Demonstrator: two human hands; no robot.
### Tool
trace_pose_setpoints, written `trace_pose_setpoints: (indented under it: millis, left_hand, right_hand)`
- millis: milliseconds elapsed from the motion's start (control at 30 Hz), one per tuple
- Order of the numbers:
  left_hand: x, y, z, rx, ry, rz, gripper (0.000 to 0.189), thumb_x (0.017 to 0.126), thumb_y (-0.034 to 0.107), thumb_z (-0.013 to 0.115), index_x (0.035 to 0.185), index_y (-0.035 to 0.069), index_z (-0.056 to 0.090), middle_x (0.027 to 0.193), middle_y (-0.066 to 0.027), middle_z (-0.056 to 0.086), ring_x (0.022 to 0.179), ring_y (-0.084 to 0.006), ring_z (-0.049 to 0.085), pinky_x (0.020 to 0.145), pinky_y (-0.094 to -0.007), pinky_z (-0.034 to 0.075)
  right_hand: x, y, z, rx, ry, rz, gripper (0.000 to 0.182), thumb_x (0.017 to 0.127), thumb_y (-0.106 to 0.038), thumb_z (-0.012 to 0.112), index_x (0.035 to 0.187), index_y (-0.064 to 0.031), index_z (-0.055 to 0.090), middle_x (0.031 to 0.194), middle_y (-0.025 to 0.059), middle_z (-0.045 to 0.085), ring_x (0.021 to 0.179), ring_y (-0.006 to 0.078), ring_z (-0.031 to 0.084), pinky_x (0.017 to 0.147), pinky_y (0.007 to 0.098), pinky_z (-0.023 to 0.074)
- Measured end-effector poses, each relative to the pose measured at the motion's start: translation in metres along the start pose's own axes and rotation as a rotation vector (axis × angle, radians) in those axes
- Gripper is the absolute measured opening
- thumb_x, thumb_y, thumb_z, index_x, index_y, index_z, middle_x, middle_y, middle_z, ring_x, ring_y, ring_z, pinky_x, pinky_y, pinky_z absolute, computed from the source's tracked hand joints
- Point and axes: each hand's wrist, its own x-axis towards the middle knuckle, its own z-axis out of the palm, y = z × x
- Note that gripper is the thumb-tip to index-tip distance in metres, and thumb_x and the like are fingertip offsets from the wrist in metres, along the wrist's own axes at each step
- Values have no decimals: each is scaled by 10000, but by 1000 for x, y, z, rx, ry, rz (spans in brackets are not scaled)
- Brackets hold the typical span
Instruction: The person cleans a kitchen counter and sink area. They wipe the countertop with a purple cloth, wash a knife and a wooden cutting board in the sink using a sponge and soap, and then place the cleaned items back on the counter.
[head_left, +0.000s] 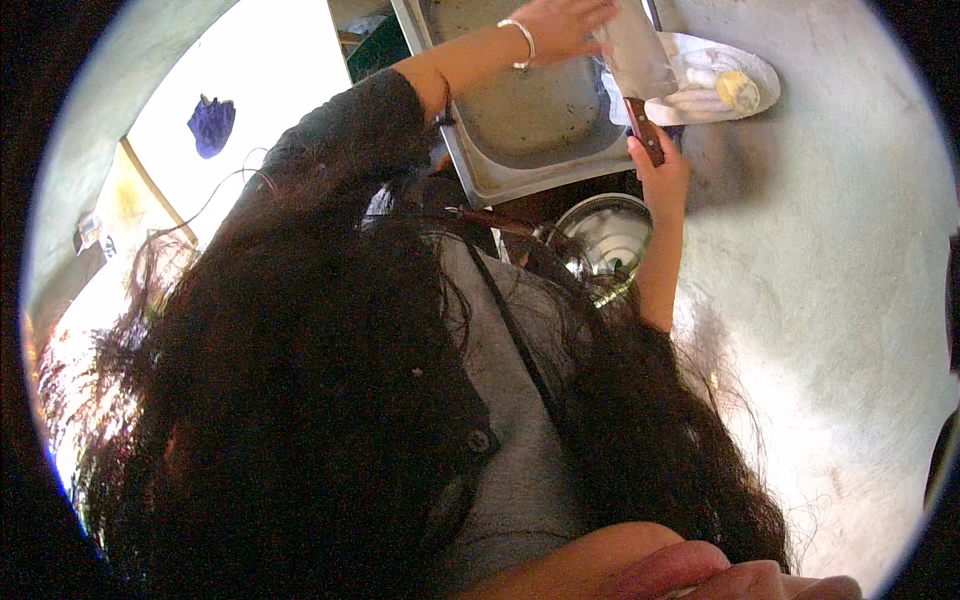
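My right hand (664, 176) is closed around the riveted wooden handle of a cleaver (641, 56), its broad blade pointing up the picture. Beside the blade's left edge is my left hand (566, 30), with a silvery bangle at the wrist and its fingers extended; whether the fingertips touch the blade is unclear. Both hands are over the right side of a stainless steel sink (476, 169). Behind the blade, to the right, a white oval tray (772, 79) holds pale items and a round yellow one that I cannot make out.
A round, shiny metal vessel or lid (607, 232) lies below the sink's corner, near my right forearm. The pale wall (840, 187) bounds the right side. A purple cloth (211, 126) shows against the bright area at left. Dark hair covers much of the lower view.
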Motion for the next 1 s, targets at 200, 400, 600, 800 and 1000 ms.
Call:
trace_pose_setpoints:
  millis: [200,400,600,800,1000]
  left_hand:
    - [-8,16,-5,232,-26,-186,732,926,573,415,1478,113,275,1538,-86,269,1401,-260,288,1126,-427,263]
    - [-29,49,14,65,136,50,684,938,546,428,1457,118,308,1502,-52,330,1373,-216,338,1060,-449,347]
    - [-11,44,3,-377,417,-598,556,923,344,499,1373,24,435,1506,-187,274,1398,-372,219,1146,-470,205]
    - [-15,46,9,-1526,-159,-807,470,937,430,535,1216,53,558,1143,-94,624,1040,-195,607,872,-397,503]
    - [-7,71,21,-1757,91,-949,346,892,336,641,1022,16,652,899,-66,687,809,-171,662,715,-318,555]
  right_hand:
    - [-12,-2,12,39,19,-3,410,836,-280,711,1160,-43,628,895,52,677,770,132,601,727,275,479]
    - [-13,-1,23,104,65,26,426,826,-280,724,1159,-33,629,963,79,685,830,148,617,775,280,484]
    - [-16,4,37,223,86,2,419,831,-273,723,1144,-11,628,946,64,684,814,139,611,761,283,486]
    - [-19,2,60,264,125,-59,386,844,-241,713,1145,-14,627,853,30,649,742,108,585,701,252,479]
    - [-23,-3,57,272,84,-98,404,866,-209,693,1213,-33,584,969,43,658,746,81,580,649,205,455]
